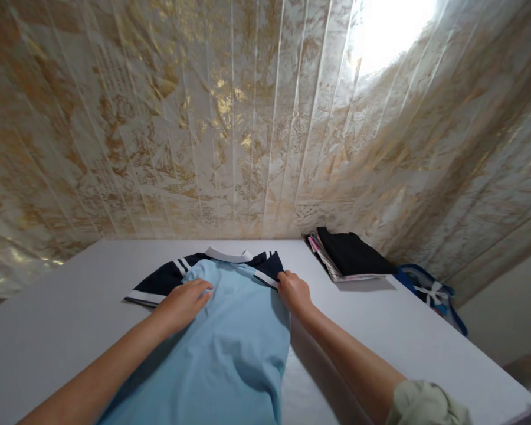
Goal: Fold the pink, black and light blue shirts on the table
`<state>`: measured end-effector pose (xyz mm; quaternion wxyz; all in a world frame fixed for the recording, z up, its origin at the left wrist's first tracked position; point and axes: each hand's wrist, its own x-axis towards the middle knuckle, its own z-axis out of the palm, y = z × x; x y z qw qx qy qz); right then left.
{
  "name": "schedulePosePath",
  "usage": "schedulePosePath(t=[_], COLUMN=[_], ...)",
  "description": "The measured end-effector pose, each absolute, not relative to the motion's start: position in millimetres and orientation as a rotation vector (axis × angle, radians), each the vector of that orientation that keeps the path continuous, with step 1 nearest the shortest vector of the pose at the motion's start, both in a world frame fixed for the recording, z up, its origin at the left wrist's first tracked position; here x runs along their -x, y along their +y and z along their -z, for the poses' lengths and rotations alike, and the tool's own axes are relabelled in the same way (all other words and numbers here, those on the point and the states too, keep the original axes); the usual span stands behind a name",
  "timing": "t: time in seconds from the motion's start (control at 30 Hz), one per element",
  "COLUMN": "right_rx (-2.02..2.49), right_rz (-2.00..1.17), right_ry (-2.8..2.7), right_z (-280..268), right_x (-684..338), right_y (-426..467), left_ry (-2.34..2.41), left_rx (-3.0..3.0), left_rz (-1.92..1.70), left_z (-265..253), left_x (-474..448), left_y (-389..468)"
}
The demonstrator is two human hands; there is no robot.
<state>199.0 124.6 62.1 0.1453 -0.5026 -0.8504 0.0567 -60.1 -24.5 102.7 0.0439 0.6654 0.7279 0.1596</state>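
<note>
A light blue polo shirt (230, 342) lies on the white table, its white collar (228, 255) toward the wall. Its left sleeve (159, 280), dark navy with white stripes, spreads out flat to the left. The right sleeve (269, 268) is folded inward over the shirt, and my right hand (293, 291) pinches its edge. My left hand (186, 302) rests on the shirt's left chest, fingers stretched out and lying on the fabric. Wrinkles run through the lower body of the shirt, which extends out of view at the bottom.
A stack of folded clothes (351, 254), black on top, sits at the table's back right. Beyond the right edge is a blue-trimmed bag (431, 292) with a white tie. The white table (363, 330) meets a wall covered in shiny gold-patterned sheeting (194, 130).
</note>
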Motion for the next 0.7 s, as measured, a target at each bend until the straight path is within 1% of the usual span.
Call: schedulePosePath(t=[0.07, 0.13, 0.23, 0.3, 0.4, 0.57, 0.63, 0.7], right_rx=[1.486, 1.559, 1.687, 1.678, 1.411, 0.867, 0.899, 1.099], right_rz=[-0.299, -0.365, -0.36, -0.292, -0.193, -0.333, -0.288, -0.226], right_ry=[-2.348, -2.243, -2.103, -2.064, -2.186, -2.645, -2.677, -2.582], right_z=[-73.6, -88.0, -105.3, -108.6, -99.2, -77.8, -78.9, -84.0], right_x=[-213.5, -230.0, -251.5, -253.3, -225.1, -135.4, -106.8, -88.9], right_y=[148.3, 177.1, 214.0, 221.3, 200.8, 150.2, 150.9, 162.5], left_ry=[2.206, 2.282, 2.374, 2.417, 2.435, 2.424, 2.419, 2.414], left_rx=[-2.079, -2.04, -1.969, -1.943, -1.943, -1.97, -1.982, -1.987], left_rz=[-0.368, -0.265, -0.179, -0.175, -0.198, -0.234, -0.258, -0.29], left_z=[-90.8, -76.1, -53.9, -42.0, -32.5, -32.2, -33.1, -33.4], left_x=[57.8, 58.4, 59.3, 58.8, 57.5, 56.5, 56.6, 57.2], left_y=[-1.2, 17.1, 32.5, 36.0, 36.3, 34.5, 33.3, 31.8])
